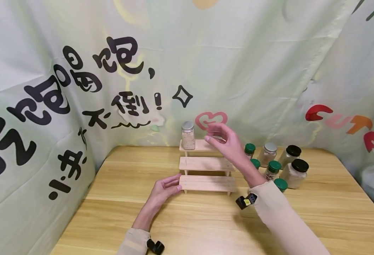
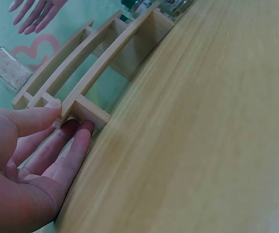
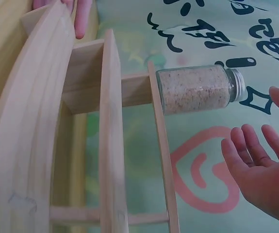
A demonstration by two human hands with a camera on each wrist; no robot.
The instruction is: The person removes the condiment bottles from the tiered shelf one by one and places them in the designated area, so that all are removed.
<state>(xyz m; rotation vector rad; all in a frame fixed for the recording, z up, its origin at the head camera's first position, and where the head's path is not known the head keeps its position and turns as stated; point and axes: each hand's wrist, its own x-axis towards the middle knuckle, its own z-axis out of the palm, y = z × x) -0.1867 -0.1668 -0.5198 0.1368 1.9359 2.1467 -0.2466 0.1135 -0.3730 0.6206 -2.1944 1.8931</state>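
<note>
A three-tier wooden rack (image 1: 207,183) stands on the table. My left hand (image 1: 164,193) pinches the left end of its lowest step, thumb on top and fingers below, as the left wrist view shows. A glass jar (image 1: 188,138) with a silver lid and pale, speckled grains stands upright at the left of the top step. To the right of that jar, my right hand (image 1: 226,141) hovers over the top step, fingers loosely bent and nothing in them. In the right wrist view a gap separates the right fingertips (image 3: 232,145) from the jar (image 3: 195,90).
Right of the rack several jars stand grouped on the table (image 1: 120,212): green-capped ones (image 1: 272,170), a silver-lidded jar (image 1: 267,156) and two black-lidded jars (image 1: 294,173). My right forearm passes in front of some. A printed curtain (image 1: 253,71) hangs behind and at the sides.
</note>
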